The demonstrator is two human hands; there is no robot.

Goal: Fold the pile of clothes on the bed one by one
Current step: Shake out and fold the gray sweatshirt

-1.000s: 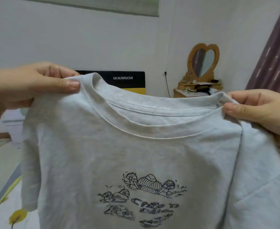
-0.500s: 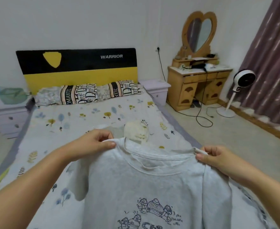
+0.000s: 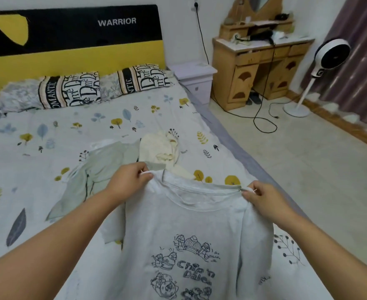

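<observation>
I hold a light grey T-shirt [image 3: 191, 230] with a cartoon print facing me, stretched out over the bed [image 3: 48, 137]. My left hand [image 3: 128, 180] pinches its left shoulder by the collar. My right hand [image 3: 262, 198] pinches the right shoulder. The shirt's lower part runs out of the frame at the bottom. Behind it on the bed lie a pale green garment [image 3: 96, 169] spread flat and a crumpled cream garment [image 3: 160, 150].
Two patterned pillows [image 3: 70, 89] lie at the black and yellow headboard [image 3: 74, 40]. Right of the bed stand a small nightstand [image 3: 193, 79], a wooden dressing table [image 3: 262, 66] with a trailing black cable [image 3: 262, 122], and a white fan [image 3: 329, 55] by the curtain.
Both hands have lowered the shirt from in front of my face down and forward toward the bed. The view has tipped down, so the bed and the other garments now show.
</observation>
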